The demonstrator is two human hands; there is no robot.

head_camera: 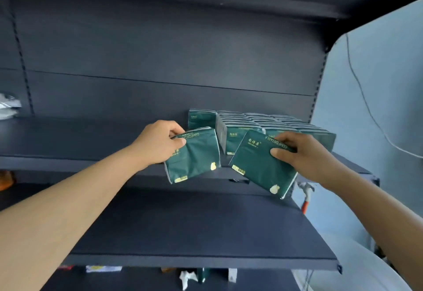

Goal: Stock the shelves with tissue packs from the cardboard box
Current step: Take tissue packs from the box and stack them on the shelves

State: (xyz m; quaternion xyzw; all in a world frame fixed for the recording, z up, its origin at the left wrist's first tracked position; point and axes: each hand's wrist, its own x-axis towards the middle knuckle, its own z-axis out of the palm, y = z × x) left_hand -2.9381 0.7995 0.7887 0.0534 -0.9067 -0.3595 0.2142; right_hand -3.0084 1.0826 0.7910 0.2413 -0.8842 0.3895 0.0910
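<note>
At the centre of the frame, the left hand (160, 144) held a dark green tissue pack (193, 155) in a pinching grip at its top corner. Right of centre, the right hand (304, 153) gripped a second tissue pack (261, 164), tilted. Both hung before the dark shelf (68, 139), where rows of stocked packs (263, 125) stood just behind them.

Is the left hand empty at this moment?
No, the left hand grips a green tissue pack in front of the shelf, and the right hand holds a second pack.
</note>
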